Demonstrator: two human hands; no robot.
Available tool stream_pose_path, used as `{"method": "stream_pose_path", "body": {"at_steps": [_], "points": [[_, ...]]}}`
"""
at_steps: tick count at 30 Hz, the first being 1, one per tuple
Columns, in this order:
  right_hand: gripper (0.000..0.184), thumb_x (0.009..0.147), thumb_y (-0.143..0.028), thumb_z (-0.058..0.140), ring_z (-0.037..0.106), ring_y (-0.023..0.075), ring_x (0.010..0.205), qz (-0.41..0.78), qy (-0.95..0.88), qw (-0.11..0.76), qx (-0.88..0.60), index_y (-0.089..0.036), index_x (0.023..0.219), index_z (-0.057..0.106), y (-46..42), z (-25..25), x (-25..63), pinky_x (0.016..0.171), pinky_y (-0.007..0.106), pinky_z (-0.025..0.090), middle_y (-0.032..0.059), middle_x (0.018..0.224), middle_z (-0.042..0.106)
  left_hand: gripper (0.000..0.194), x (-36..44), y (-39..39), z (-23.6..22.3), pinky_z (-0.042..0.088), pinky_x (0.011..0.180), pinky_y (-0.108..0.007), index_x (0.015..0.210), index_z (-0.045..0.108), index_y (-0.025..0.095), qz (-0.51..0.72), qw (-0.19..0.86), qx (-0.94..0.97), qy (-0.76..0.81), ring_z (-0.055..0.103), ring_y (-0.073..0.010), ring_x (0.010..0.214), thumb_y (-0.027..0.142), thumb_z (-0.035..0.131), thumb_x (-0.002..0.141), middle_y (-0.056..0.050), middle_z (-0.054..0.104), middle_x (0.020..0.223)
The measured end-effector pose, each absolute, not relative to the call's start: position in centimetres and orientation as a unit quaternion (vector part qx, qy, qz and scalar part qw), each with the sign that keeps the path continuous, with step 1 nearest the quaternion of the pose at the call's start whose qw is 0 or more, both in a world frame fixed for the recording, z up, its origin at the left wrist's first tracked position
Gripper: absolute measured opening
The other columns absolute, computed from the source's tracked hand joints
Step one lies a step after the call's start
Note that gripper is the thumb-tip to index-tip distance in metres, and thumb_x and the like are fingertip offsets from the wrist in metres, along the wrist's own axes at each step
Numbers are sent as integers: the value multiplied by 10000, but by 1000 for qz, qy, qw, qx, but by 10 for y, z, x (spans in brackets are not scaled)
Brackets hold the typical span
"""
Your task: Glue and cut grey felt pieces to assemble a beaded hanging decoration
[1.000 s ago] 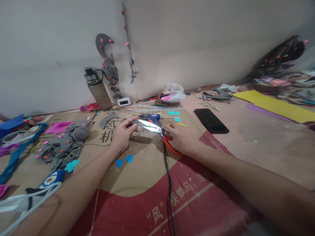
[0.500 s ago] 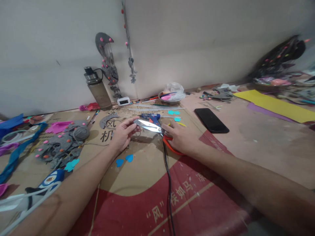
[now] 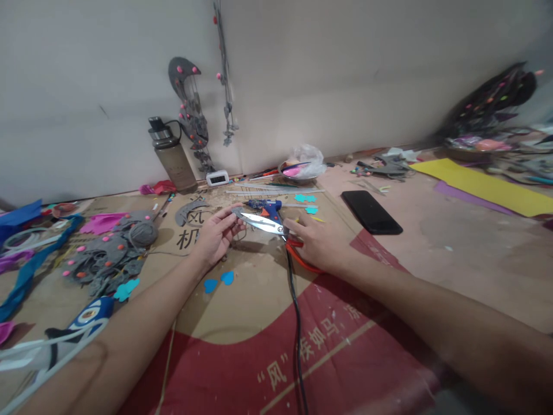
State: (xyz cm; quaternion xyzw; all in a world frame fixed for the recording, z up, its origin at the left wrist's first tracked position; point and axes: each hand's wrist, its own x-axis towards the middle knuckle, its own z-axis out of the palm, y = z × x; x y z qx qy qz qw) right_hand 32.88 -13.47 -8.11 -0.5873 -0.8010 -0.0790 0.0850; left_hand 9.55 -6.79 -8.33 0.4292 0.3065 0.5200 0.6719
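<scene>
My right hand is wrapped around the red handles of a pair of scissors. Their bright blades point left, toward my left hand. Thumb and fingers of that hand pinch a small grey felt piece at the blade tips; most of it is hidden. Just behind the blades lies a blue glue gun, its black cord running toward me. Two blue paper hearts rest on the cardboard below my hands.
A black phone lies to the right, near a yellow sheet. A bottle stands at the wall beside a small digital clock. Grey felt with pompoms is piled at left. A bowl sits behind.
My left hand and the felt piece have shifted very slightly left. The scissors stay nearly in place in my right hand. The hanging grey strand on the wall has swayed a little.
</scene>
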Motion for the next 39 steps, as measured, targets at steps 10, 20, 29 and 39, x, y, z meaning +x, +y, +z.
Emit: {"method": "stream_pose_path", "body": {"at_steps": [10, 20, 29, 39], "points": [[341, 893, -306, 343, 574, 195, 767, -78, -800, 83, -589, -258, 1179, 522, -134, -82, 330, 564, 279, 269, 99, 1076, 569, 321, 97, -68, -83, 523, 685, -200, 990, 659, 158, 539, 650, 441, 305, 595, -74, 671, 128, 705, 674, -7, 618, 765], [352, 894, -277, 345, 583, 192, 790, -85, -794, 79, -597, -261, 1207, 506, -134, -82, 329, 554, 279, 256, 103, 1092, 575, 311, 97, -68, -88, 526, 713, -255, 953, 617, 168, 551, 610, 489, 292, 630, -112, 733, 180, 722, 660, -24, 616, 862], [377, 900, -346, 333, 559, 179, 748, -76, -789, 84, -604, -264, 1230, 498, -135, -81, 329, 550, 271, 263, 105, 1122, 561, 349, 98, -66, -91, 546, 693, -264, 906, 563, 166, 562, 590, 482, 322, 657, -130, 713, 177, 765, 622, 8, 601, 773], [355, 903, -289, 330, 574, 193, 791, -80, -789, 58, -607, -262, 1215, 499, -136, -78, 327, 575, 275, 294, 111, 1115, 557, 334, 99, -67, -88, 544, 649, -241, 867, 543, 164, 559, 594, 472, 335, 650, -115, 660, 170, 766, 619, 20, 607, 718]]}}
